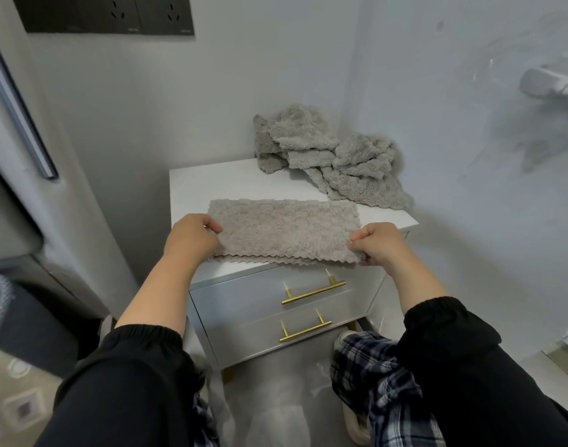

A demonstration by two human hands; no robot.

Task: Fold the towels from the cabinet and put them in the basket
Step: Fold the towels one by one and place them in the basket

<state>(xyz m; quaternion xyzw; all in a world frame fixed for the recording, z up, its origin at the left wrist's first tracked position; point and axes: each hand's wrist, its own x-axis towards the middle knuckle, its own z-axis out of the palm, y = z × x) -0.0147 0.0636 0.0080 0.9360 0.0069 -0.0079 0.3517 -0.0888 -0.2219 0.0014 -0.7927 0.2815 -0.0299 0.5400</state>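
folded towel (285, 232): beige-grey, fluffy, scalloped edges; doubled into a long rectangle, flat on the front of the cabinet (192, 188) top, near edge overhanging; short ends pinched by left grip (192, 235) and right grip (377, 243) | towel pile (334, 156): same fabric, crumpled, at the back right corner, apart from it | cabinet: white, two drawers, gold bar handles

One towel (282, 232) lies flat. Behind it is one heap (327, 156) of more towels, too tangled to count. There is one cabinet (192, 188) with two drawers, an upper drawer (240, 296) and a lower drawer (247, 338), and two handles (313, 290), one on each. Two hands show: left hand (192, 235), right hand (377, 243). Two sockets (118, 11) sit on the wall (243, 75).
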